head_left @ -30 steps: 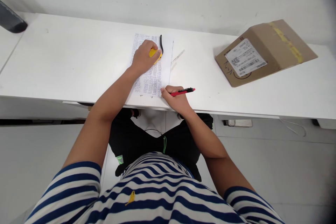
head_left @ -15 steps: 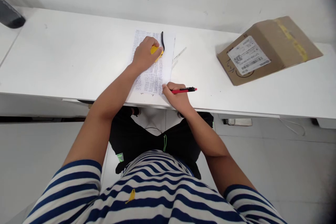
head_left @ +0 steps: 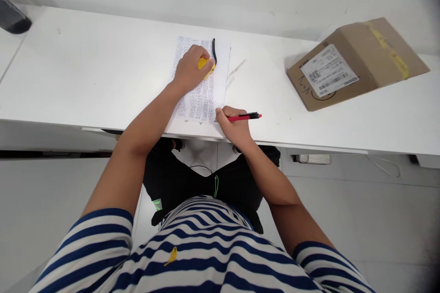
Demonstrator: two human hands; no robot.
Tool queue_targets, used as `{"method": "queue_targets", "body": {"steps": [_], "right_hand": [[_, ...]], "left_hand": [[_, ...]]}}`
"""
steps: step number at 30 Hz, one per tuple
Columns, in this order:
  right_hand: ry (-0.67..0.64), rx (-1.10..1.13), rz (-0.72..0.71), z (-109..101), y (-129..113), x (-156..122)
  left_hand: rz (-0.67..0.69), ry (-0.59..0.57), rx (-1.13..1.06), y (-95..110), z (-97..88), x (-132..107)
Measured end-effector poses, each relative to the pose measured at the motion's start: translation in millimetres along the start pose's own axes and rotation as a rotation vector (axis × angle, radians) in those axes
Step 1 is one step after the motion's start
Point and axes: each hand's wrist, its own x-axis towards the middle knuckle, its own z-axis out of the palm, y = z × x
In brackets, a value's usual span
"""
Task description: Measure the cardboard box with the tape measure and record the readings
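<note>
A printed sheet (head_left: 202,96) covered in small text lies on the white table (head_left: 103,73). My left hand (head_left: 188,69) rests on the sheet's upper part, fingers closed round a yellow tool with a black curved piece (head_left: 210,60). My right hand (head_left: 233,126) sits at the sheet's lower right corner near the table's front edge. It grips a red pen (head_left: 244,117) whose black end points right, with its tip hidden at the paper's edge.
A brown cardboard box (head_left: 357,62) with a white shipping label and yellow tape lies at the right. A thin pale stick (head_left: 236,68) lies just right of the sheet. A dark object (head_left: 12,16) pokes in at the far left. A white wall backs the table.
Both hands keep their places on the sheet and pen. The whole scene has shifted slightly in the picture as my head moved.
</note>
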Motion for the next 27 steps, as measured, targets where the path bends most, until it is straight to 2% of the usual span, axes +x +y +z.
{"method": "queue_targets", "body": {"steps": [9,18,27], "right_hand": [[-0.081,-0.031,-0.048,-3.0,-1.1,1.5],[0.005,0.113,0.03,-7.9,5.1,3.5],[-0.021,-0.015,-0.014,-0.6,0.7,0.3]], "left_hand": [[0.003,-0.003,0.008,1.2,0.0,0.1],[0.002,0.001,0.014,2.0,0.6,-0.5],[0.004,-0.01,-0.017,0.2,0.0,-0.5]]}}
